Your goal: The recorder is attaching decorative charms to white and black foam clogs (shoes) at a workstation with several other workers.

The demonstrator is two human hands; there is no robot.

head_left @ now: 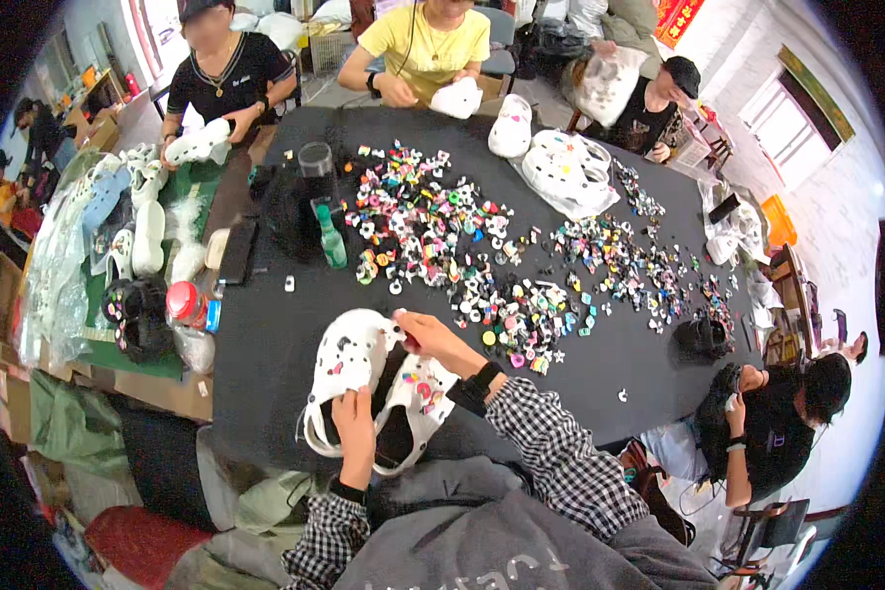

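Observation:
A pair of white clogs lies before me on the black table, toes pointing away. Small colourful charms dot the left clog and the right clog. My left hand is closed on the left clog, at the edge of its foot opening. Beside that clog's upper right side, my right hand is closed in a pinch; what its fingertips hold is too small to make out. The right clog lies partly under my right wrist.
Loose charms cover much of the black table. A green bottle and a clear cup stand at the left. More white clogs lie on the far side. Several people sit around, some handling clogs.

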